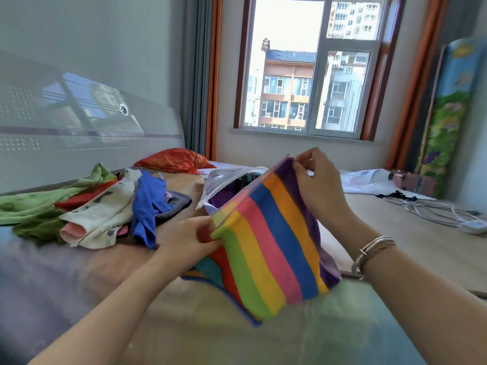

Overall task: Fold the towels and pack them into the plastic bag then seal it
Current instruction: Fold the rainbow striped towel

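The striped towel (268,241) hung above the bed (237,338), stripes slanting from upper left to lower right. The left hand (192,238) gripped its green corner; the right hand (313,180) pinched its purple corner.

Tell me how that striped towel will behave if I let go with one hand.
The striped towel would probably flop: it already sags and drapes between the left hand and right hand. It looks thin and light, as pinches at two corners carry it. Its fuzzy weave likely grips fingers rather than slipping.
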Available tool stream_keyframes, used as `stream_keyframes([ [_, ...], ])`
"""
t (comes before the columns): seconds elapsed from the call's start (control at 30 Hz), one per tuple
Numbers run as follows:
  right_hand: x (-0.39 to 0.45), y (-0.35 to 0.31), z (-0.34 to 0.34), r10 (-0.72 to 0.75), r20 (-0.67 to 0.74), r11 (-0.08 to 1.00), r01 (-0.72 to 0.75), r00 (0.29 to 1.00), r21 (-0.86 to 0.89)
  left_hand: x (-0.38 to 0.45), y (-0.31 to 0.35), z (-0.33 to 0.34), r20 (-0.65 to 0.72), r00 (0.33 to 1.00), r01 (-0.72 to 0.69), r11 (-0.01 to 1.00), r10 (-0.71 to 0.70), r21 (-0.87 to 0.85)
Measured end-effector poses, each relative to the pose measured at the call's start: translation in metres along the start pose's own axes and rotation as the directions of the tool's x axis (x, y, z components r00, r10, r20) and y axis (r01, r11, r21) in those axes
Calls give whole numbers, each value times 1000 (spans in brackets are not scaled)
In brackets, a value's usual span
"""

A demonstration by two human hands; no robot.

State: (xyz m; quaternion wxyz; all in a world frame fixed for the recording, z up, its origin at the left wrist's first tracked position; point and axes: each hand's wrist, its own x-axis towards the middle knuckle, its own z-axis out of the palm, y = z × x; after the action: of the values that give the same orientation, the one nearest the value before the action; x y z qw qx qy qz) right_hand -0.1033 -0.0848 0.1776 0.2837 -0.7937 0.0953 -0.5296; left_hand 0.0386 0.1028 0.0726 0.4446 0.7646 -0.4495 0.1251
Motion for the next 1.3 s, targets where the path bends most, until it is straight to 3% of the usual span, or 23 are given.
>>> stream_keyframes([
  [0.23, 9, 11, -43, 33, -136, 999, -34, 990, -4, 21, 33, -51, 68, 998, -3, 997, -3, 81],
  [0.33, 8, 10, -57, 31, -189, 999, -32, 981, -2, 28, 56, -74, 114, 993, -21, 1000, 24, -22],
  [0.5, 10, 12, -75, 55, -234, 998, -56, 971, 2, 43, 64, -99, -21, 999, -35, 994, 33, -103],
  [0.73, 1, 30, -81, 122, -209, 991, -131, 970, -32, 37, 57, -85, 158, 987, -15, 993, 34, -120],
  [0.83, -5, 41, -82, 144, -195, 984, -161, 970, -75, 33, 50, -78, 243, 969, 76, 984, -34, -163],
  [0.97, -15, 59, -72, 194, -167, 971, -214, 967, -108, 26, 34, -72, 373, 906, 298, 929, -201, -222],
  [1.1, -15, 82, -52, 249, -143, 953, -269, 958, -142, 25, 5, -56, 502, 807, 508, 800, -311, -320],
  [1.2, -15, 105, -39, 308, -145, 936, -327, 940, -132, 33, -22, -44, 531, 768, 602, 688, -359, -404],
  [1.3, -13, 127, -27, 362, -137, 916, -379, 922, -133, 48, -41, -28, 451, 796, 580, 722, -404, -376],
])
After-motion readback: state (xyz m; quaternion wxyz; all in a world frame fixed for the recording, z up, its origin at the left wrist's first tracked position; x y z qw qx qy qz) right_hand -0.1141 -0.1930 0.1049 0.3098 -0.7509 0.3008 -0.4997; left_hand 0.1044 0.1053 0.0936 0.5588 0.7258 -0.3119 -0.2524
